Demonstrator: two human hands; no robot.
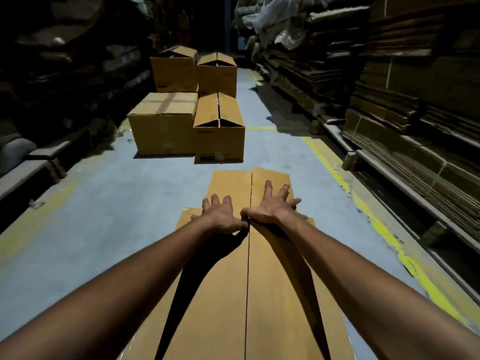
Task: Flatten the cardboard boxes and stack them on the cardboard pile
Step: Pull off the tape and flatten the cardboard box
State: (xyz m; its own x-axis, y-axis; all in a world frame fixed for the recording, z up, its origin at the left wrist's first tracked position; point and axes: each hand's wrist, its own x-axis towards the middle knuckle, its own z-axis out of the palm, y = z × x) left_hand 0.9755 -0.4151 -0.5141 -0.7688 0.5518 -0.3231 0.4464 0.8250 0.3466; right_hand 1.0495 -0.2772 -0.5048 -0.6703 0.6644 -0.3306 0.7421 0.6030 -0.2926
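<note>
Head view, nearest first: a flattened box (259, 294) lies on the blue floor (117, 203), its long axis running from the bottom centre of the frame up toward the middle, a seam down its length. Both hands press on it with fingers spread and straight, grasping nothing: the left hand (223, 216) just left of the seam, the right hand (272, 206) just right of it, thumbs nearly touching. Further up the frame, four upright boxes (187, 126) wait, roughly in line with that axis. Stacked cardboard (389, 100) fills the right side.
</note>
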